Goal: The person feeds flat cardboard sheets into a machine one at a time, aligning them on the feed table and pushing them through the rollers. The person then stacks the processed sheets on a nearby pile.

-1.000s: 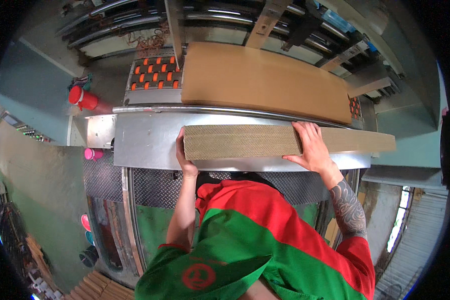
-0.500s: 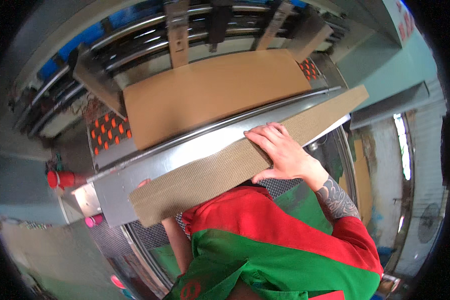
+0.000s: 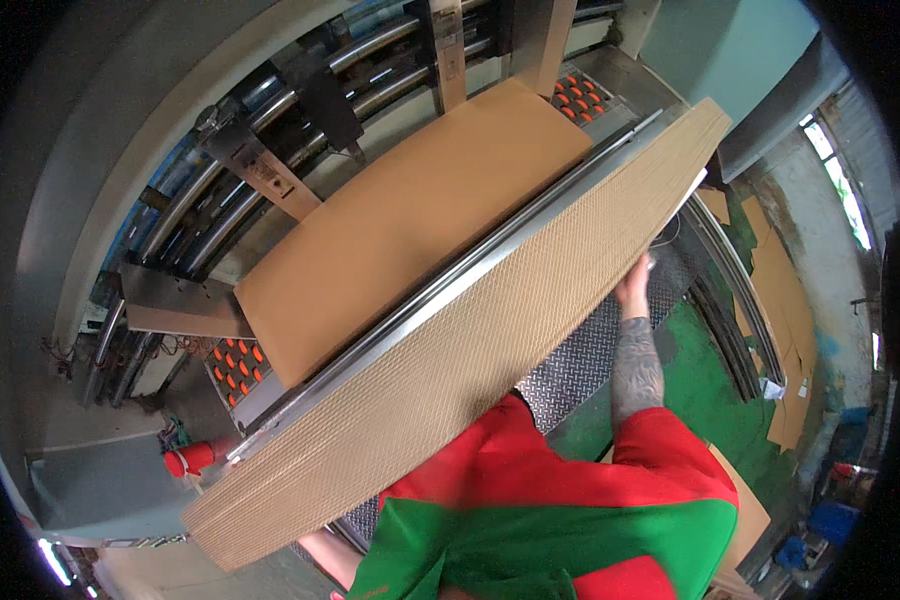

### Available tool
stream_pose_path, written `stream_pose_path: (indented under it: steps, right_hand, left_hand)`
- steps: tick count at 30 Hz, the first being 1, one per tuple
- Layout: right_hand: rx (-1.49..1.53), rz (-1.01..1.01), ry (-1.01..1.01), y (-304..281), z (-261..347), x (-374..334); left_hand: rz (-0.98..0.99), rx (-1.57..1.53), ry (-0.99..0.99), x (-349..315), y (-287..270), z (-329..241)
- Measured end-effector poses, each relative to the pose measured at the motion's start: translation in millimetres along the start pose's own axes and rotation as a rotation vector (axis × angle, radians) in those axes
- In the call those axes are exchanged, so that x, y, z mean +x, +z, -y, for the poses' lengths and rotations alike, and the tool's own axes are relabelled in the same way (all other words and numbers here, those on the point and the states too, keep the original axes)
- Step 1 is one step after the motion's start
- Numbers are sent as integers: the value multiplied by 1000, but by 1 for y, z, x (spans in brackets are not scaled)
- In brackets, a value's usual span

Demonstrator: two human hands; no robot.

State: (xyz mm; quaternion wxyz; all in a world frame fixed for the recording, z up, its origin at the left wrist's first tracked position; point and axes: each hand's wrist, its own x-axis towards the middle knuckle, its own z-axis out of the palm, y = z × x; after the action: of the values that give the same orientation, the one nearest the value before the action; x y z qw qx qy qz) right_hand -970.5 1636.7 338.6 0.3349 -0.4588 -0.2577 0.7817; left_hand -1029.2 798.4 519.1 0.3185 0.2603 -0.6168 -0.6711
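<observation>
A thick stack of brown corrugated cardboard sheets (image 3: 440,365) slants across the view in front of me, its fluted edges facing up. My right hand (image 3: 634,285) grips the near edge toward the right end, with some fingers hidden beneath it. At the lower left, my left hand (image 3: 315,543) reaches under the near edge and supports that end; its fingers are hidden. Beyond a metal rail (image 3: 470,255), a flat brown cardboard piece (image 3: 410,220) lies on the machine bed. I cannot tell whether the stack rests on the metal ledge.
Metal arms (image 3: 275,178) and rollers stand over the bed. Orange-wheeled panels (image 3: 238,370) flank it. A red cylinder (image 3: 188,459) sits at the left. On the right are a curved metal rail (image 3: 735,300), loose cardboard (image 3: 785,320) and green flooring (image 3: 685,355).
The stack has tilted, showing more of its fluted side, and its left end is lower in view. My right hand has moved from on top to the near edge. The view has turned.
</observation>
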Motion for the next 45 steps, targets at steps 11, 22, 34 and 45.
stream_pose_path:
  steps: [11,22,34,45]
  right_hand:
    - [163,214,124,50,-158,-23]
    - [234,264,110,58,-174,-41]
    - [-259,-31,87,38,-189,-72]
    - [-508,-187,68,85,-155,-90]
  left_hand:
    - [-120,107,128,-18,-4,-48]
    - [-139,65,105,10,-30,-38]
    - [39,-36,-468,92,-37,87]
    - [321,150,-920,123,-82,199]
